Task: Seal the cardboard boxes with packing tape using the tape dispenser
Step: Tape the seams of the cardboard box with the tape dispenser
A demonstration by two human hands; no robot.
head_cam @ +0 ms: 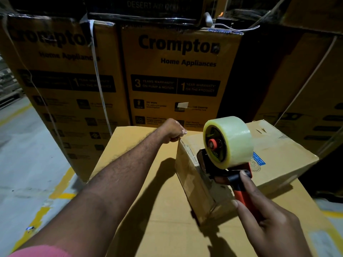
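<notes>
A small cardboard box [274, 160] sits on top of a larger flat cardboard box [148, 201]. My right hand [267, 219] grips the red and black handle of the tape dispenser [222, 164], whose clear tape roll [233, 140] stands above the small box's near left edge. The dispenser's front end lies against the box's top near that edge. My left hand [172, 130] reaches to the small box's far left corner, fingers curled over the corner edge.
Tall printed appliance cartons [176, 75] stand stacked right behind the boxes, with more cartons [315, 101] at the right. Grey concrete floor with yellow painted lines [61, 184] lies at the left. A white strap [98, 75] hangs down the left carton.
</notes>
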